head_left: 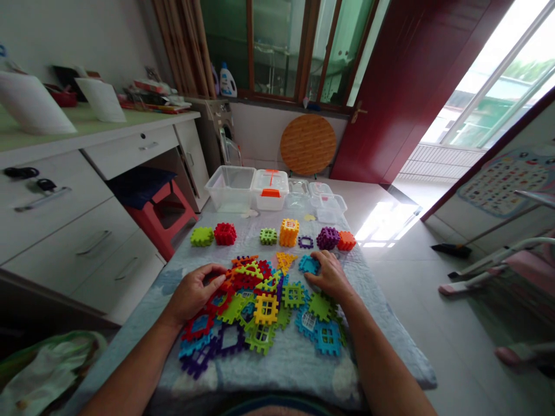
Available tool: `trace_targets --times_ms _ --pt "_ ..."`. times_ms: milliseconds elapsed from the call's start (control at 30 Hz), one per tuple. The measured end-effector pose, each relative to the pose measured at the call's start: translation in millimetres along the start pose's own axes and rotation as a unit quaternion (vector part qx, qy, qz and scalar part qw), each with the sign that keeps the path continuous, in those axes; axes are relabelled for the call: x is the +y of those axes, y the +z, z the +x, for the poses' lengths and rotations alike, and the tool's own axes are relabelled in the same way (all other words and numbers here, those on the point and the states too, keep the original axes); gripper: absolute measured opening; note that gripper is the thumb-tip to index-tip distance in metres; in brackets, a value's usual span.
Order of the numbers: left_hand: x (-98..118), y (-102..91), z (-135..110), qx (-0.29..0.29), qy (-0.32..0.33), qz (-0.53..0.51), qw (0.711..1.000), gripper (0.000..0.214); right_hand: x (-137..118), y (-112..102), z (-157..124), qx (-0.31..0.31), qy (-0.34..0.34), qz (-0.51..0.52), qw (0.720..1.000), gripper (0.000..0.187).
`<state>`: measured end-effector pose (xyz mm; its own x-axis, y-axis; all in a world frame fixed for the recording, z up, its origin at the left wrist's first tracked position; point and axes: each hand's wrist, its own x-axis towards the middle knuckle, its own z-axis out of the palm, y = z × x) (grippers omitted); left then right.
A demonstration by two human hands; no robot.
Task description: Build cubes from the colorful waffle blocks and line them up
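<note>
A loose pile of plastic interlocking building pieces [266, 309] with notched edges, in several colours, covers the middle of the cloth-covered table. My right hand [332, 274] is closed on a blue building piece [308, 264] at the pile's far right, thumb and fingers at its edge. My left hand [195, 293] lies at the left side of the pile. Its thumb and index finger come together at an orange building piece [229, 279] beside red ones. Beyond the pile stand sorted stacks: a red stack [225, 234], a yellow stack [288, 232] and a purple stack [328, 238].
Clear plastic bins [229, 190] and a lidded box with an orange latch [271, 193] line the table's far edge. A green stack [202, 236] and an orange stack [347, 240] flank the row. To the left are a red stool [162, 211] and white drawers [65, 190].
</note>
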<state>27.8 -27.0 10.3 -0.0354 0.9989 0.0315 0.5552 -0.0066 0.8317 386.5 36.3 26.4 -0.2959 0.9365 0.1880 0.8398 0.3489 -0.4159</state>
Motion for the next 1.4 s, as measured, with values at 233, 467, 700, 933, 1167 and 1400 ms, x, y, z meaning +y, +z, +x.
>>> trace_targets --times_ms 233,467,700,933,1167,1400 --pt "1 0.4 -1 0.003 -0.002 -0.016 1.0 0.038 -4 -1 1 0.027 -0.021 0.084 0.996 0.041" --pt "34 -10.1 1 0.149 0.126 0.071 0.978 0.031 -16 -2 -2 0.041 -0.101 0.152 0.982 0.046" --pt "109 36.9 20 -0.053 0.273 0.188 0.942 0.047 -20 6 -5 0.041 -0.137 0.177 0.974 0.067" --pt "138 73.5 53 -0.154 0.294 0.307 0.892 0.062 -25 9 -8 0.035 -0.165 0.202 0.965 0.074" --pt "152 79.1 55 -0.19 0.296 0.369 0.86 0.048 -28 6 -10 0.033 -0.148 0.197 0.969 0.074" --pt "133 46.6 76 -0.13 0.278 0.385 0.87 0.044 -20 4 -8 0.079 -0.144 0.206 0.965 0.075"
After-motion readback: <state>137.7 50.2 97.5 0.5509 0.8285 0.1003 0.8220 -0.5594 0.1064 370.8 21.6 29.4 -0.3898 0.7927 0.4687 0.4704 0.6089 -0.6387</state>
